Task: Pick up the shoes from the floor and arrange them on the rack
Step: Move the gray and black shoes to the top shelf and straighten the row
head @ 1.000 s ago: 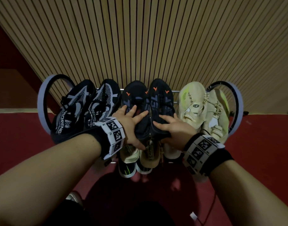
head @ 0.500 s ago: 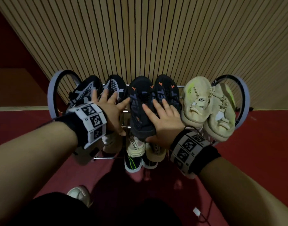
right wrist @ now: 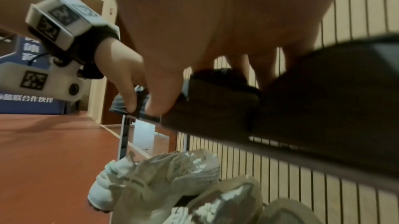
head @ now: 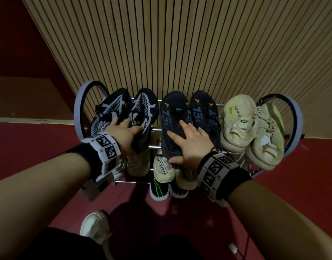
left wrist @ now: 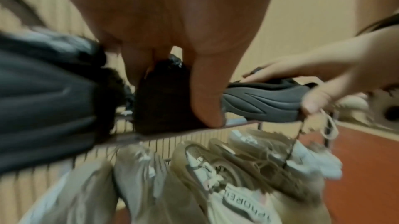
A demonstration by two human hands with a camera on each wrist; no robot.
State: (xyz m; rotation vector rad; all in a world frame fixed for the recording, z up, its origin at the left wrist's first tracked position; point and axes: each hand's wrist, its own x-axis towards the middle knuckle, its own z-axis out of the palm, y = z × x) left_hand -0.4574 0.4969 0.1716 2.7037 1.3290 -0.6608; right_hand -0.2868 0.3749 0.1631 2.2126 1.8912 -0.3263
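Observation:
Three pairs stand on the top tier of the rack [head: 77, 113]. My left hand [head: 124, 132] grips the heel of the right black-and-white shoe [head: 144, 109], thumb down beside it; in the left wrist view the thumb [left wrist: 205, 91] runs along that dark heel [left wrist: 164, 99]. My right hand [head: 189, 145] holds the left black shoe with orange marks [head: 170, 117], fingers spread on top and thumb under the heel. The left wrist view shows its sole [left wrist: 259, 104] between that thumb and those fingers. Its mate [head: 204, 113] stands beside it.
A beige pair [head: 236, 124] fills the top tier's right end. Lower tiers hold pale shoes [head: 163, 166] and a black pair with green stripes [head: 158, 190]. A slatted wood wall stands right behind the rack. Red floor lies around it, and my white-shod foot [head: 94, 226] is near.
My left hand left the orange-marked pair and went left onto the black-and-white shoe. My right hand shifted from the right orange-marked shoe to the left one.

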